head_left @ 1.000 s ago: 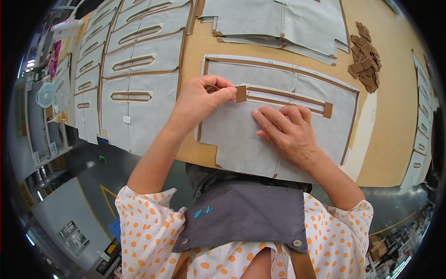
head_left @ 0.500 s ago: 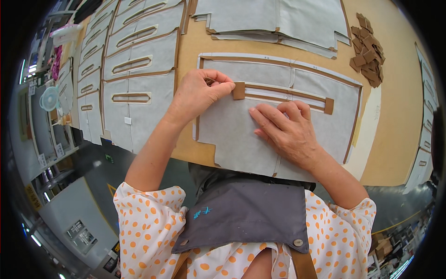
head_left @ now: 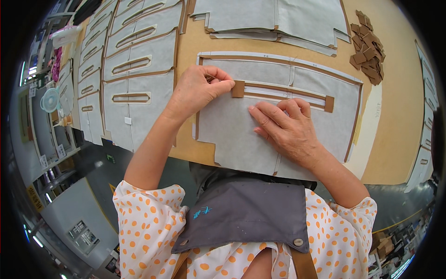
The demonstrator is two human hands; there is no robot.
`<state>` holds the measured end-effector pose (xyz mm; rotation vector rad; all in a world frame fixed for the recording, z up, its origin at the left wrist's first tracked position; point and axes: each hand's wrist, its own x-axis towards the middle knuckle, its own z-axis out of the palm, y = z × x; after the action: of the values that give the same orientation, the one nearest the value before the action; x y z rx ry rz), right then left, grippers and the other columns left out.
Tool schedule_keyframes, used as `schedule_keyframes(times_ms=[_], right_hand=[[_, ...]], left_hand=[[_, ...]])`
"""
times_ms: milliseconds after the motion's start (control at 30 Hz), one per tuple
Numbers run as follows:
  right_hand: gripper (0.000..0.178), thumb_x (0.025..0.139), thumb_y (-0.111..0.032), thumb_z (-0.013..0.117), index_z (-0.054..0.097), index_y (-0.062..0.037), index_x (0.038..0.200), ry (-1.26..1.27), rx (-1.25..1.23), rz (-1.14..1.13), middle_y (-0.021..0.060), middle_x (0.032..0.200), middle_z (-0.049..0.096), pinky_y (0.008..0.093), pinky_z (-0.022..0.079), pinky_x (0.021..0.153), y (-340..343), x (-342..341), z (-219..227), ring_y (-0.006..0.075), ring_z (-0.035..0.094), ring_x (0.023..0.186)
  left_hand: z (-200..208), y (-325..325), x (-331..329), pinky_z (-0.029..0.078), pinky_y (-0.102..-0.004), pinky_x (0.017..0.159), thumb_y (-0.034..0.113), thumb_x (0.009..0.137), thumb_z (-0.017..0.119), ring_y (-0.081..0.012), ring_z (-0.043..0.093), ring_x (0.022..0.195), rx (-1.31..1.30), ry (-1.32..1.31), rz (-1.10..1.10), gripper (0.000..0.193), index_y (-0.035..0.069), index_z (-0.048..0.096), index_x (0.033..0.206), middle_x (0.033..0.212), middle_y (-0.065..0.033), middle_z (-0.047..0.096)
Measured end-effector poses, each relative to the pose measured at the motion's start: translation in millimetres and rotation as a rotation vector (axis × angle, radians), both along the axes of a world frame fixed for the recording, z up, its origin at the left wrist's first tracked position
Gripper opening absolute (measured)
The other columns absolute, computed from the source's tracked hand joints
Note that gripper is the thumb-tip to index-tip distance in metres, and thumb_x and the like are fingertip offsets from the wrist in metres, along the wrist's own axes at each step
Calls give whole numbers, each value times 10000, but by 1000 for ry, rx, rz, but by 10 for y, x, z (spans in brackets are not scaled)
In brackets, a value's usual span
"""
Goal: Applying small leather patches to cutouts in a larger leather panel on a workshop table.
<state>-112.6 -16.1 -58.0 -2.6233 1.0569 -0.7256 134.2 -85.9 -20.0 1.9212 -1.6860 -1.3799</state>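
Note:
A grey fabric panel (head_left: 232, 135) with brown-edged borders lies flat on the table before me. Across it runs a long slot (head_left: 285, 93) framed by brown strips, with a small brown square patch (head_left: 238, 89) at its left end and another brown patch (head_left: 329, 104) at its right end. Thumb and forefinger of my left hand (head_left: 197, 90) are pinched at the left patch's edge; something brown shows partly inside the curled fingers. My right hand (head_left: 288, 130) rests on the panel just below the slot, fingers apart and slightly bent, holding nothing.
A heap of loose brown patches (head_left: 368, 49) lies at the far right. Stacked grey panels (head_left: 241, 16) sit beyond the work, and overlapping slotted panels (head_left: 139, 88) cover the table's left side. A pale strip (head_left: 369, 130) runs along the right. A small fan (head_left: 49, 100) stands at far left.
Both hands keep nearly the same places and poses. The left fingertips stay at the left patch, and the whole view has shifted very slightly.

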Motion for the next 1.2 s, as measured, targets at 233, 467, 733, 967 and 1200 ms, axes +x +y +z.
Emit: schedule_keyframes(times_ms=[233, 467, 733, 967, 1200], right_hand=[[470, 799, -262, 774, 657, -103, 1226, 0, 4, 0, -39, 1171, 570, 385, 372, 951, 4, -7, 9, 171, 502, 933], [476, 801, -262, 774, 652, -102, 1233, 1, -1, 2, -39, 1170, 571, 385, 374, 954, -5, -1, 10, 172, 507, 943], [562, 785, -305, 793, 623, -112, 1284, -12, 26, -19, -2, 1191, 572, 394, 381, 957, -18, 8, 85, 187, 524, 996], [651, 788, -393, 785, 586, -105, 1337, 52, 47, -27, 21, 1139, 536, 408, 361, 971, -19, 171, 55, 207, 496, 1004], [688, 796, -422, 768, 570, -89, 1365, 60, 27, -24, 21, 1137, 521, 410, 347, 980, -21, 229, 31, 211, 473, 1017]], left_hand=[[-5, 19, -12, 435, -217, 655, 212, 862, 764, -44, 520, 705, -17, -2, 6, 196, 27, 776, 925, 728, 69, 601], [8, 14, -14, 440, -220, 664, 212, 859, 764, -47, 525, 716, -5, -11, 14, 198, 25, 774, 925, 739, 65, 606], [-40, 24, -6, 434, -216, 656, 207, 860, 758, -47, 518, 713, -18, 9, 34, 192, 25, 768, 917, 747, 63, 604], [-65, 28, -7, 436, -216, 645, 198, 857, 763, -38, 512, 707, -25, 28, 32, 191, 19, 767, 922, 734, 69, 593], [-82, 43, -10, 450, -215, 651, 195, 856, 763, -40, 527, 711, -33, 14, 43, 193, 16, 767, 929, 730, 65, 597]])
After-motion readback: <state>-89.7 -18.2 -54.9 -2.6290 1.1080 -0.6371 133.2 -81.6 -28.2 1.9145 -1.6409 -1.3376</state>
